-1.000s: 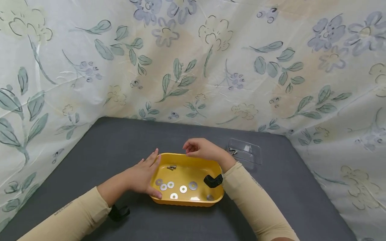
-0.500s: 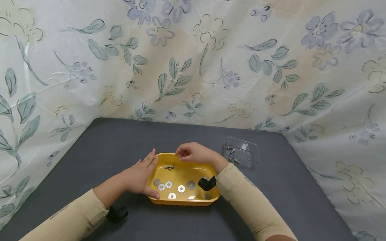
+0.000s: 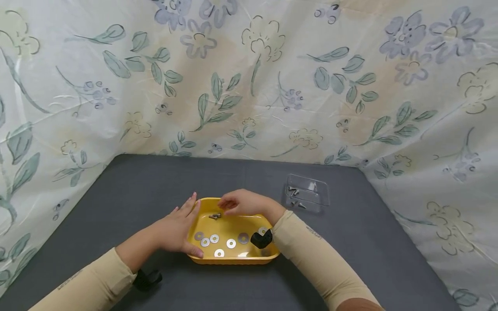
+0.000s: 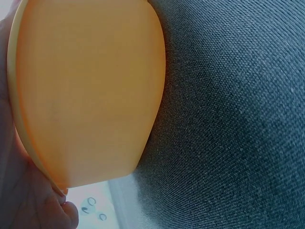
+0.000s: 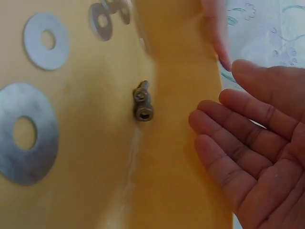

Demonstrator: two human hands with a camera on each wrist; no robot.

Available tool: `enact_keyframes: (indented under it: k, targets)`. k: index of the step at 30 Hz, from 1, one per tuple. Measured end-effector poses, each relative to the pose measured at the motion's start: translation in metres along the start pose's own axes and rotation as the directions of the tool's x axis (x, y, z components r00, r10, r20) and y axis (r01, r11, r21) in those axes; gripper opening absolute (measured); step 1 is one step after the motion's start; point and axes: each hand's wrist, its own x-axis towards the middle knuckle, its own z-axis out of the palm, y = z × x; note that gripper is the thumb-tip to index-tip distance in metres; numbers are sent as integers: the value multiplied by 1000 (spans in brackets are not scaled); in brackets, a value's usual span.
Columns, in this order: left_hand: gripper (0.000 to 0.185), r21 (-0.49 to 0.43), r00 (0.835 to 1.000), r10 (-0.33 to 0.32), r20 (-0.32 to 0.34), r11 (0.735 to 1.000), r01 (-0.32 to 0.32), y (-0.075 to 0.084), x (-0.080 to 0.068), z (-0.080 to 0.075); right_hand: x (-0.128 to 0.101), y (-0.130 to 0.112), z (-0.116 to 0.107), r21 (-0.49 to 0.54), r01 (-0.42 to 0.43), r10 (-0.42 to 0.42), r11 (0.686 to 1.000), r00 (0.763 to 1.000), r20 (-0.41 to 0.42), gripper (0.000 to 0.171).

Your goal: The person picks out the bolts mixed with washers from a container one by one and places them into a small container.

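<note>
A yellow tray (image 3: 249, 222) stands on the table. Its left end is touched by my left hand (image 3: 175, 230), fingers spread along the rim and thumb at the near corner. From below, the left wrist view shows the tray's outer wall (image 4: 90, 90). My right hand (image 3: 249, 203) hovers over the tray's far side, just right of a few socket head screws (image 3: 215, 216). In the right wrist view its loosely bent fingers (image 5: 214, 155) hold nothing and are apart from the screws (image 5: 144, 113). Several flat washers (image 3: 231, 243) lie on the tray floor.
Behind and right of the tray, a clear plastic container (image 3: 317, 194) has several screws (image 3: 293, 191) in it. Dark grey cloth (image 3: 218, 289) covers the table. A flowered curtain (image 3: 272, 95) encloses the back and sides.
My right hand has come left and down, from above the far rim to inside the tray, close to the screws. My left hand keeps its place on the tray. The head view has shifted slightly.
</note>
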Motion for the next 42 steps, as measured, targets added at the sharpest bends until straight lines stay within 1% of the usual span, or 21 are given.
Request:
enact_keyframes:
  k: [5,10,14,22,28,32,39,42]
  targets:
    - [131,-2,1000,7,-9,1000,-7,-1,-3,0,5,-3,4,-80,10,-6,997,999,39,41]
    - [131,-3,1000,9,-20,1000,-9,-3,-3,1,11,-3,11,-188,29,-12,982,996,93,46]
    - [130,7,1000,12,-21,1000,-12,-4,-3,1,13,-2,16,-235,42,-12,971,992,127,47]
    - [130,-5,1000,19,-21,1000,-19,-3,-2,0,14,1,21,-278,74,-38,958,990,134,41]
    - [131,-5,999,27,-16,1000,-28,-2,0,1,13,2,24,-301,56,-19,952,992,125,35]
    - [132,-3,1000,26,-12,1000,-26,-2,1,1,13,2,25,-293,47,-12,955,993,119,35]
    - [131,-5,1000,12,-4,1000,-12,-2,1,0,17,2,29,-261,63,-31,963,992,125,41]
    - [131,-3,1000,10,-5,1000,-10,-2,0,0,20,3,32,-279,68,-33,958,991,128,38]
